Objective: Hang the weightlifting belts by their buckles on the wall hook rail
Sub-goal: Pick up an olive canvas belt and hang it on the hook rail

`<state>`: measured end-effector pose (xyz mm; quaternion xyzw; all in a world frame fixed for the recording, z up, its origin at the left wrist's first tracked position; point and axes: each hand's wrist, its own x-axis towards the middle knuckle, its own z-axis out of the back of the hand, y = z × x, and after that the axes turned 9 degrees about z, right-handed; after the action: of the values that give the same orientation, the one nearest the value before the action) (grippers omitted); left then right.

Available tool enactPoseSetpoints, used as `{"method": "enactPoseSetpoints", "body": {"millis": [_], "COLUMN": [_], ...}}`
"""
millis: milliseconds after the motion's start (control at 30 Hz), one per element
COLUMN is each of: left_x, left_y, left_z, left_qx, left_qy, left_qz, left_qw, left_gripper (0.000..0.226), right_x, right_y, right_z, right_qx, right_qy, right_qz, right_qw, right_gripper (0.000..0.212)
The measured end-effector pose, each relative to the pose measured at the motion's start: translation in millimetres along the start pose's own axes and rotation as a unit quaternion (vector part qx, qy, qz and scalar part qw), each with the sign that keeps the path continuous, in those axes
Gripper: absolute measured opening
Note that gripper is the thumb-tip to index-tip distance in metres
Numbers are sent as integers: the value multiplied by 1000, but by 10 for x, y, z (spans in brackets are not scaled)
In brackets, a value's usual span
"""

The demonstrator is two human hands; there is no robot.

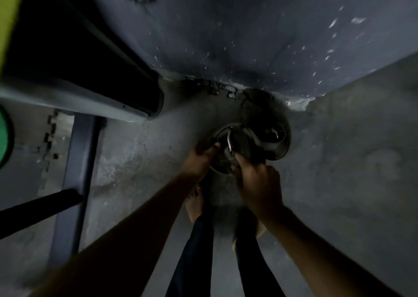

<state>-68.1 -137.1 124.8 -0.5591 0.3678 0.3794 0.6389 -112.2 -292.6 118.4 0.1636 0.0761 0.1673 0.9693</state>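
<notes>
Bare feet near, then left hand at ten o'clock and right hand at four o'clock gripping the coiled dark leather belt by its shiny metal buckle, likely for lifting off the grey floor by the blue speckled wall.

Dark belts, coiled in a loose heap on the floor at the foot of the wall. A bright metal buckle stands upright at the front of the coil; a second metallic glint shows further right. Detail is dim and blurred.
</notes>
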Motion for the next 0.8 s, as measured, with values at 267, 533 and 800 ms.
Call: {"method": "enactPoseSetpoints", "body": {"millis": [267,533,800], "left_x": [-2052,-3885,-5630], "left_y": [-669,-1242,-1808], "left_z": [215,294,549], "left_qx": [-153,-200,-82], "left_qy": [-6,38,17], "left_qz": [-38,-213,-426], "left_qw": [987,956,901], "left_gripper": [36,56,39], "right_x": [-263,-629,-1017], "right_y": [774,1291,1839], "right_z": [2258,4027,5596], "right_qx": [300,452,479], "right_qy": [-28,-106,-185], "right_qz": [-62,-34,58], "right_qw": [952,885,856], "right_gripper": [36,23,24]}}
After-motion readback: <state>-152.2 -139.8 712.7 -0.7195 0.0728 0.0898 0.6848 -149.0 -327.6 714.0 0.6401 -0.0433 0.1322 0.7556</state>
